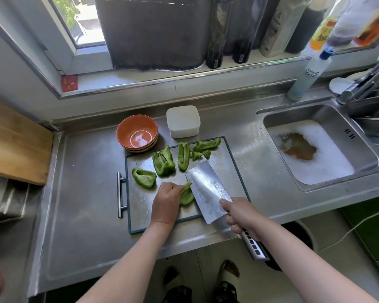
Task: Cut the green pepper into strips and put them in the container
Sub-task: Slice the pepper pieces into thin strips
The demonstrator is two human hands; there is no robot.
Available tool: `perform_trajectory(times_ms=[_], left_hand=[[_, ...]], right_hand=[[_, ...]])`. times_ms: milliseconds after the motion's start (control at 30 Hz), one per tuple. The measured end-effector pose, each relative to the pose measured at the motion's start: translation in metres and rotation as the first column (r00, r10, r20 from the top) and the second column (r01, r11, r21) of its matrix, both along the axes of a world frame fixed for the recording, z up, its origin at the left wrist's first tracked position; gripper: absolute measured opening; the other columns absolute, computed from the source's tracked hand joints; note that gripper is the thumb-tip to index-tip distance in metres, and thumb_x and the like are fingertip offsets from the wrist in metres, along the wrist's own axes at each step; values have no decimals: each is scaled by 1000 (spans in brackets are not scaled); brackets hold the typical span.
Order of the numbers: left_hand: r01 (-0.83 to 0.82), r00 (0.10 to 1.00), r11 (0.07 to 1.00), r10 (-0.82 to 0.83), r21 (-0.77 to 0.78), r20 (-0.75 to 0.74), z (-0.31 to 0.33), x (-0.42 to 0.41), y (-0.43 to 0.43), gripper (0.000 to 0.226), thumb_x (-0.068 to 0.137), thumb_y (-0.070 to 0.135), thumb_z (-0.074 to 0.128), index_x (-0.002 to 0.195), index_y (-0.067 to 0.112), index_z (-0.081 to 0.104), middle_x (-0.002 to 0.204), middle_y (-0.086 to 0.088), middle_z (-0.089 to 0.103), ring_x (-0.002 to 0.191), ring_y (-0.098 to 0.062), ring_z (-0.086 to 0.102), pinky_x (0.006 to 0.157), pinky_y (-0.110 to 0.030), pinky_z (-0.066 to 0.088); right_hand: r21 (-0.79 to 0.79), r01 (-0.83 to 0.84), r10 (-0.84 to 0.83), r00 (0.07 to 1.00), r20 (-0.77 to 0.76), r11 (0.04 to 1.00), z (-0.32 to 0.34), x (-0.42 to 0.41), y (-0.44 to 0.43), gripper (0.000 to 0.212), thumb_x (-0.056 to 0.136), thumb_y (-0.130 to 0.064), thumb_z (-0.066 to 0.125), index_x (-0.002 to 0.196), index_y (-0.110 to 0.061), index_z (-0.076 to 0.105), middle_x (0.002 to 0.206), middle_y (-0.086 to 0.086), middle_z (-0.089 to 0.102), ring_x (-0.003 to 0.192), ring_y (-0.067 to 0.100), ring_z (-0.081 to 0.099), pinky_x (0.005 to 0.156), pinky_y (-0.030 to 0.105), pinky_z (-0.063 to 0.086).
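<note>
On the steel board, the fingers of the left hand curl onto 1 pepper piece; the right hand grips the cleaver beside it. Light, stiff and glossy, the piece may slip; I would pin the edge away from the blade.

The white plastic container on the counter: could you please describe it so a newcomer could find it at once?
From the steel sink on the right, look left to the metal cutting board strewn with green pepper pieces. Behind its far edge stand two vessels: the white square plastic container is the right-hand one, boxy, unlike the round orange bowl beside it.
</note>
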State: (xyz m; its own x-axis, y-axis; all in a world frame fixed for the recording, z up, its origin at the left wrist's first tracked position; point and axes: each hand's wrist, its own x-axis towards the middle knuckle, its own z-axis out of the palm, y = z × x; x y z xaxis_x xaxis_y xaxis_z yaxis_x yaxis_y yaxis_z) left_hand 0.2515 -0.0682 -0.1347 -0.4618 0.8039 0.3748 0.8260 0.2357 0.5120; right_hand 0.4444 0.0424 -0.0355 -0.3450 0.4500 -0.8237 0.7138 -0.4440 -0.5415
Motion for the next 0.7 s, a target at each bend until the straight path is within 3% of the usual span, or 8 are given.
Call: perform_trajectory(times_ms=[67, 133, 200, 300, 400, 567, 700], left_hand=[[-56, 986, 997, 63, -49, 154, 9, 5, -4, 17, 89, 11, 72, 106, 9, 72, 93, -2, 63, 84, -20, 59, 68, -38, 55], [-127, 907, 958, 218, -259, 360, 19, 10, -11, 35, 95, 29, 63, 127, 16, 59, 113, 1, 59, 98, -14, 58, 80, -33, 51], [-104, 844, 876, 328, -470, 424, 20, 8, -15, 38, 94, 38, 58, 129, 22, 54, 115, -1, 63, 100, -18, 62, 81, -31, 50], [-94, 725, 878, 383, -468, 573, 19, 2, -16, 28, 93, 28, 60, 120, 24, 62, 106, -5, 71, 87, -20, 70, 77, -31, 56], [-132, 643, 895, 405, -427, 650, 22, 0, -16, 18, 94, 19, 61, 111, 20, 65, 92, -3, 71, 59, -15, 69, 57, -24, 55], [-115, 761, 894, 360, -434, 540, 22, -2, -14, 19, 92, 21, 63, 111, 17, 67, 93, 1, 68, 83, -14, 65, 70, -22, 48], [-133, 797, 886, 362, -444, 483, 24, 0, -13, 23, 93, 20, 62, 115, 14, 68, 96, 0, 66, 86, -10, 58, 72, -19, 40]], right_hand=[[4, 8, -8, 1000, -3, 1000, 1, 1, -1, 21, 104, -31, 45, 89, -17, 48, 53, -2, 34, 40, 14, 22, 43, 20, 28], [-2, 10, -10, 1000, -1, 1000, 2, 3, -3, 20, 104, -31, 45, 89, -17, 48, 53, -3, 34, 41, 14, 22, 43, 20, 28], [-1, 12, -13, 1000, -13, 1000, 2, 4, -4, 20, 104, -30, 45, 90, -17, 49, 53, -3, 33, 41, 14, 22, 42, 20, 27], [20, 11, -10, 1000, -28, 1000, 0, 2, -5, 20, 104, -28, 45, 90, -15, 51, 52, -2, 32, 41, 14, 21, 41, 20, 25], [24, 2, -1, 999, -35, 1000, -2, 7, -8, 21, 105, -29, 44, 90, -16, 51, 53, -2, 32, 41, 14, 22, 41, 21, 25], [30, -20, 21, 1000, -24, 999, -6, 11, -8, 20, 104, -30, 44, 90, -17, 49, 54, -2, 32, 43, 15, 23, 42, 21, 27], [42, 16, -15, 999, -43, 999, -9, 2, -9, 18, 103, -28, 47, 92, -14, 52, 54, -3, 34, 47, 16, 25, 41, 25, 27]])
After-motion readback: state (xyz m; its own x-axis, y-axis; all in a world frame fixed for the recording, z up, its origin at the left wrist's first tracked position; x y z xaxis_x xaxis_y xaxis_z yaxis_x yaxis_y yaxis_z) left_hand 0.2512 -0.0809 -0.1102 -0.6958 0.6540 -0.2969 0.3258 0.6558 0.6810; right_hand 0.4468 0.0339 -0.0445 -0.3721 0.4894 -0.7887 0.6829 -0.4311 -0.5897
